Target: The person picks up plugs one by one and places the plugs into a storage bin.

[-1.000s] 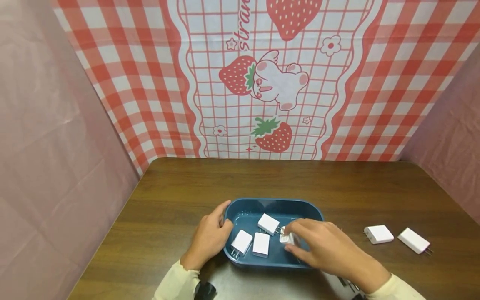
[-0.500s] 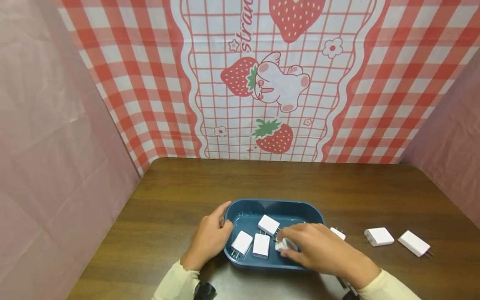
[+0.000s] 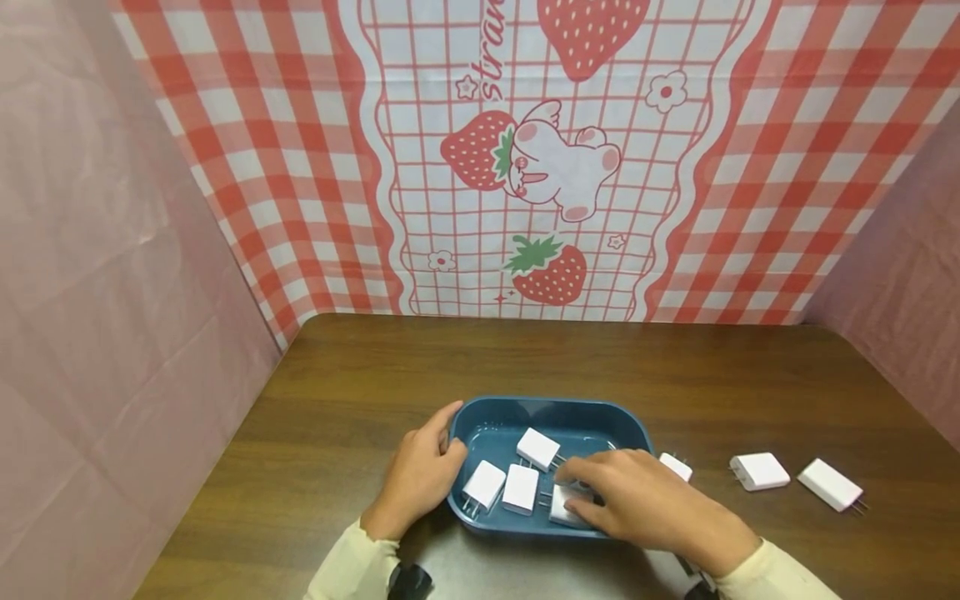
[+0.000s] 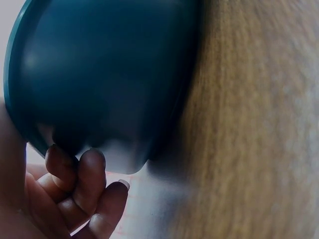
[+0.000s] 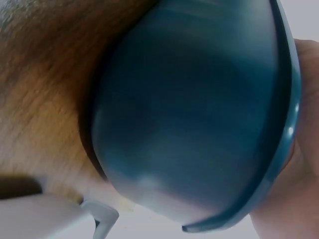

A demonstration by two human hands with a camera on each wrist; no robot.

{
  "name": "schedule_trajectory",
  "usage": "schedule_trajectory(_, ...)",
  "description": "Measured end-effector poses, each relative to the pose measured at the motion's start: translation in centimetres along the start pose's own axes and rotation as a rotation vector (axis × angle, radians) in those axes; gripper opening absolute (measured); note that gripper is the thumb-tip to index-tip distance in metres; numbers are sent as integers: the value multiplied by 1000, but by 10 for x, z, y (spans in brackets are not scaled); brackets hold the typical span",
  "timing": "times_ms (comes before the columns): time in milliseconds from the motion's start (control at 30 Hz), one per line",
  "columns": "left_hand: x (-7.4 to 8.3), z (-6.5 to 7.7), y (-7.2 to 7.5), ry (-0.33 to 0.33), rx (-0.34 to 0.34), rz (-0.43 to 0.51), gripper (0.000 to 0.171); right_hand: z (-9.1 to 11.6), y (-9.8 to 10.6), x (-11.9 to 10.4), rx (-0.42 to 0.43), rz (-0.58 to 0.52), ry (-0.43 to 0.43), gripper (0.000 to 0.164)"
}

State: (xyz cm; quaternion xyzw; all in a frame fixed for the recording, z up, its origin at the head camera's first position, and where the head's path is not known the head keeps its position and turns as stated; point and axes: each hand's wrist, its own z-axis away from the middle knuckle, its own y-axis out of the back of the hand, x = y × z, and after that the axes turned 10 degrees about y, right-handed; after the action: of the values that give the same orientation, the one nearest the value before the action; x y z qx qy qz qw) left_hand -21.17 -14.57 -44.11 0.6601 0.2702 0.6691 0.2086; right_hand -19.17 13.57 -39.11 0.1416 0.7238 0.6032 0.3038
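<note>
A dark blue plastic tray (image 3: 547, 399) stands on the table with several white plug-in chargers in it. My left hand (image 3: 420, 475) grips its left end, thumb at the rim; in the left wrist view curled fingers (image 4: 89, 179) meet the outer wall. Reaching over the right end, my right hand (image 3: 648, 504) holds a white charger (image 3: 564, 507) low in the tray, prongs pointing left. Thumb and index finger are on it, and they hide part of its body. Left of it lie three chargers: one farther back (image 3: 537, 448), one upright-lying (image 3: 520, 489) and one at the left (image 3: 483, 483).
On the wooden table (image 3: 375, 358), right of the tray, lie a partly hidden charger (image 3: 676, 467), another charger (image 3: 760, 472) and a third charger (image 3: 830, 484). A checked strawberry cloth (image 3: 465, 225) hangs behind the table, with pink cloth (image 3: 135, 292) at the left.
My right hand has moved slightly toward me and left inside the tray. The charger it holds has turned, so its prongs now point left. My left hand stays on the tray's end.
</note>
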Motion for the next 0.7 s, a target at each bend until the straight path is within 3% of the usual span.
schedule_trajectory(433, -1, 0, -1, 9, 1, -6, 54, 19, 18, 4, 78, 41, -102, 26)
schedule_trajectory(700, -1, 0, -1, -3, 2, 3, 53, 45, 26, 9, 263, 94, -108, 24)
